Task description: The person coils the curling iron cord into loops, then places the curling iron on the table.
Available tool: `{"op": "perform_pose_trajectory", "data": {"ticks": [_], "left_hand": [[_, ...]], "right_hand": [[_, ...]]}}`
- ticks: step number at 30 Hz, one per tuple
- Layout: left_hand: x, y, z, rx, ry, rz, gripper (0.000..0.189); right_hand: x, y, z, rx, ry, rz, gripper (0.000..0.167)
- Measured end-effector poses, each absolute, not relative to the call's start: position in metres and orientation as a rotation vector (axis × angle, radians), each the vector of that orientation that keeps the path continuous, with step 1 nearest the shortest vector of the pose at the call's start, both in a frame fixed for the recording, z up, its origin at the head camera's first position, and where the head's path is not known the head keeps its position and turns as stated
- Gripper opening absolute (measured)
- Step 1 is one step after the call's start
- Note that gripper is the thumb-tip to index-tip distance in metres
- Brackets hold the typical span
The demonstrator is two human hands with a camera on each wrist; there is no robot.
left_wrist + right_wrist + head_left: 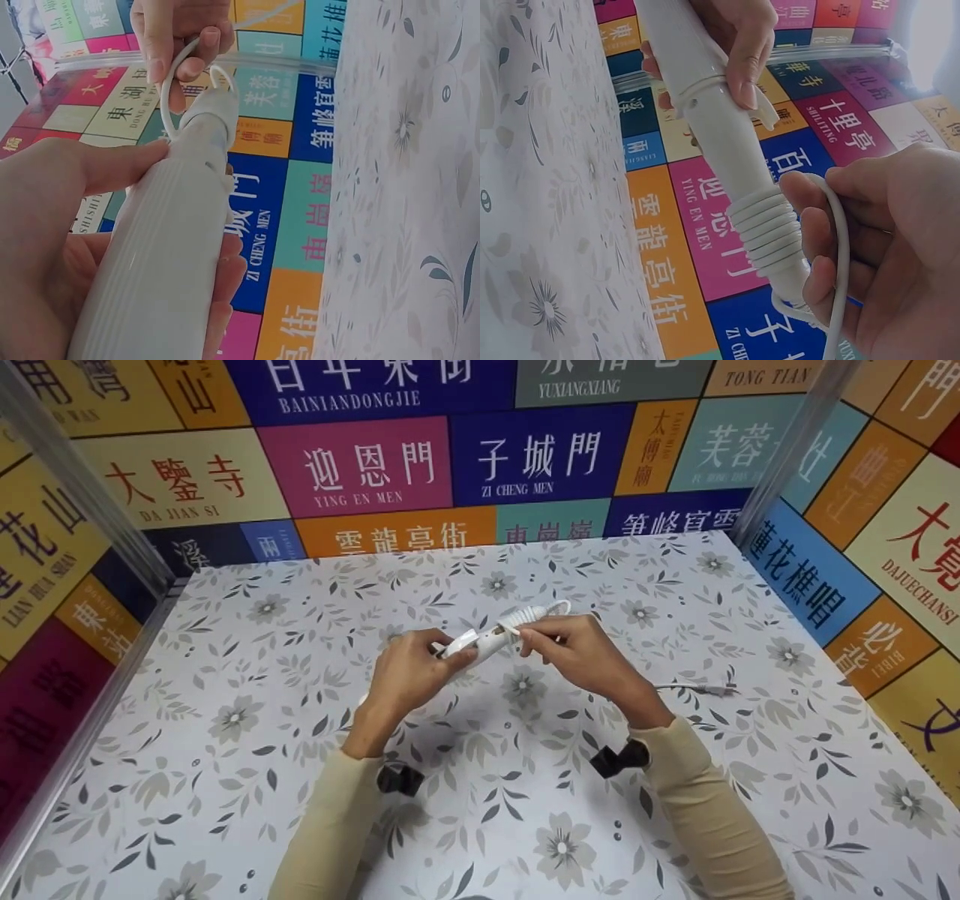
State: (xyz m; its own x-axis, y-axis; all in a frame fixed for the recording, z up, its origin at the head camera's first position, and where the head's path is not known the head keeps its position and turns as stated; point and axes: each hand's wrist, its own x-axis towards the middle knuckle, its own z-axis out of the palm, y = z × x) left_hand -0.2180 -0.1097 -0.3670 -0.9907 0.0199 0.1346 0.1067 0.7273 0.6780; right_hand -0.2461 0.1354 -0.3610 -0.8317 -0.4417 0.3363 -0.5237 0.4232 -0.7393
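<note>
My left hand (409, 671) grips the body of a white hair iron (161, 247), with the thumb along its side. The iron slants up to the right above the table. White power cord (765, 232) is wound in several tight turns round its narrower handle end, seen in the right wrist view. My right hand (585, 652) pinches a loose length of that cord between thumb and fingers, beside the coils. A small lever (765, 111) sticks out near the left thumb. In the head view, fingers hide part of the iron.
The cord's plug (726, 688) lies on the table right of my right wrist. A flower-patterned cover (480, 825) spreads over the table. Panels of coloured signs (360, 465) stand behind and at both sides. Black wrist-worn pieces (621, 759) sit by the sleeves.
</note>
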Motion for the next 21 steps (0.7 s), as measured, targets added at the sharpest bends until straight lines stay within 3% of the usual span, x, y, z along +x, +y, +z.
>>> {"op": "perform_pose_trajectory", "data": {"ticks": [11,21], "left_hand": [[-0.223,-0.116,-0.366,-0.030,-2.681,-1.265,0.034],[-0.223,-0.119,-0.363,-0.003,-2.592,-1.409,0.035]], "right_hand": [[-0.253,0.139,-0.366,0.871,-2.614,1.471,0.023],[-0.270,0.152,-0.382,0.855,-2.794,1.528,0.030]]}}
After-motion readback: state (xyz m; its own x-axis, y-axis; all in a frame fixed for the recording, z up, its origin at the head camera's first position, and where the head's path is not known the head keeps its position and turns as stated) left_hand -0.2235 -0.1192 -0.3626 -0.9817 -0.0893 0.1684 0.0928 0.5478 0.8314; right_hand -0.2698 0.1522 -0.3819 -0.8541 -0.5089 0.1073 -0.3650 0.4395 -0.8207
